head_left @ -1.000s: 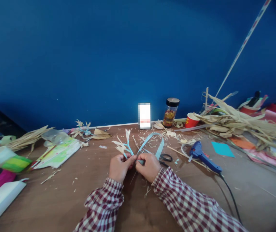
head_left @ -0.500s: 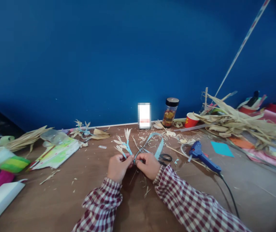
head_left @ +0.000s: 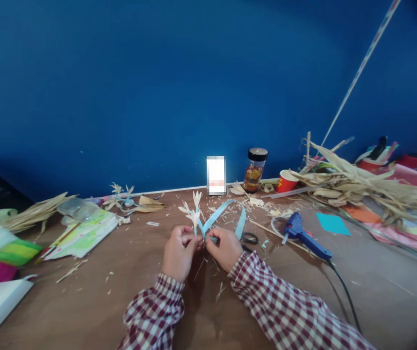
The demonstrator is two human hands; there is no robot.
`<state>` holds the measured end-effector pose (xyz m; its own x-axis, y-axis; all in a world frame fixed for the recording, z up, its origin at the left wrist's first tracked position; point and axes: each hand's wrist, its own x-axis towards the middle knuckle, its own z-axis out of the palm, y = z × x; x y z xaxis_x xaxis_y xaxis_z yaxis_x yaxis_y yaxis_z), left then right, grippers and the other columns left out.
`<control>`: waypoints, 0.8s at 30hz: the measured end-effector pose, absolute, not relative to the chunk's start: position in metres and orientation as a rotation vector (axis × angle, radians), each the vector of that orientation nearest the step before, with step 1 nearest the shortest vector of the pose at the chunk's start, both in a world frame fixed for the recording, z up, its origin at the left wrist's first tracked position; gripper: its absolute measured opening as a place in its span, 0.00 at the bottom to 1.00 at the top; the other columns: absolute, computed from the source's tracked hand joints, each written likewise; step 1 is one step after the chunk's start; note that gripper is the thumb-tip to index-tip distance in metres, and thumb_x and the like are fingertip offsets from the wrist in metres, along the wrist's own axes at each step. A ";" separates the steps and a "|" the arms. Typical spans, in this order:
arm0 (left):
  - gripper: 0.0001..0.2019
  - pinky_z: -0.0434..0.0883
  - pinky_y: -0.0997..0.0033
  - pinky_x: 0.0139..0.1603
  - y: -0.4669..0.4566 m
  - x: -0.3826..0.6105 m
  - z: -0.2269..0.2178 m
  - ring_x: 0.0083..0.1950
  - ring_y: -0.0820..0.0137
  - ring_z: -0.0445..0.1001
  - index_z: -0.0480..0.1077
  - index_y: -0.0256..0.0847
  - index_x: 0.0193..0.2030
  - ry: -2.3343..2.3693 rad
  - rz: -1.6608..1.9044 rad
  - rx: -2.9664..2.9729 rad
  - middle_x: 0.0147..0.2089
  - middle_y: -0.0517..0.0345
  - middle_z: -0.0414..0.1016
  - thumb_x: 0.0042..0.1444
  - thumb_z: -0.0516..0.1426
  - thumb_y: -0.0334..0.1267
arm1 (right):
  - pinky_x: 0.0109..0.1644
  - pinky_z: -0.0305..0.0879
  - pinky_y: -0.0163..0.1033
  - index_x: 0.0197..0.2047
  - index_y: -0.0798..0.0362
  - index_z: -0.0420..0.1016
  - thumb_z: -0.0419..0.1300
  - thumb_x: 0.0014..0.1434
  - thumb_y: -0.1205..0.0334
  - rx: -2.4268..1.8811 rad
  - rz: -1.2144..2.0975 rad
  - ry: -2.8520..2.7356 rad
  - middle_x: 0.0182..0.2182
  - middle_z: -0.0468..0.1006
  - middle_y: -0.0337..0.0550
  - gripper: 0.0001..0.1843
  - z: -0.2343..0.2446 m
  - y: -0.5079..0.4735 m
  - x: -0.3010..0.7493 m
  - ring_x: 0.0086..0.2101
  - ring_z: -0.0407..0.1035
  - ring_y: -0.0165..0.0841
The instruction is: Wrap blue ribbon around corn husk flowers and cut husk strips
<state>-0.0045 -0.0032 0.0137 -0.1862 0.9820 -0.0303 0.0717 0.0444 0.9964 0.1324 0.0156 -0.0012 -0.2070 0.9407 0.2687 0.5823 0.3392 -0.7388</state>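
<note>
Between my hands a small spray of pale husk flowers stands up on stems wrapped in light blue. My left hand pinches these stems near their base. A light blue ribbon runs from the stems, loops up and comes back down behind my right hand. That hand is closed on the ribbon right beside the stems, thumb and fingertips together. The very base of the stems is hidden by the fingers. Black-handled scissors lie just beyond my right hand, partly covered by it.
A blue glue gun with its cord lies to the right, near a turquoise paper square. Behind stand a black-lidded jar and a red paper cup. Dry husks pile at right; a painted sheet lies left. Scraps litter the brown table.
The flower spray has turned and become more upright between my fingers. The ribbon now shows its flat side next to the stems. The view has shifted slightly.
</note>
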 end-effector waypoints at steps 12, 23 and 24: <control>0.12 0.63 0.77 0.24 -0.002 -0.002 0.002 0.21 0.75 0.67 0.74 0.36 0.24 1.442 1.288 1.098 0.22 0.59 0.74 0.36 0.64 0.44 | 0.38 0.59 0.34 0.32 0.54 0.73 0.53 0.53 0.71 -1.093 0.762 -1.945 0.29 0.74 0.40 0.09 -0.005 0.018 0.130 0.33 0.66 0.30; 0.15 0.64 0.77 0.23 -0.004 -0.002 0.009 0.21 0.75 0.67 0.72 0.35 0.24 1.497 1.354 0.998 0.19 0.60 0.72 0.30 0.66 0.44 | 0.38 0.59 0.34 0.34 0.53 0.70 0.49 0.55 0.73 -1.032 0.725 -2.025 0.30 0.72 0.40 0.11 0.005 0.010 0.130 0.33 0.64 0.30; 0.15 0.65 0.76 0.23 -0.004 -0.001 0.009 0.21 0.74 0.68 0.72 0.35 0.24 1.494 1.361 0.994 0.20 0.59 0.73 0.31 0.66 0.44 | 0.38 0.59 0.34 0.34 0.53 0.70 0.48 0.55 0.72 -1.047 0.734 -2.014 0.29 0.72 0.40 0.11 0.006 0.009 0.130 0.32 0.65 0.30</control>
<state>-0.0014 -0.0038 0.0091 -0.3121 0.9466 -0.0809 0.0078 0.0877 0.9961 0.1295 0.0087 0.0061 -0.3951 0.8510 0.3459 0.4291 0.5040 -0.7496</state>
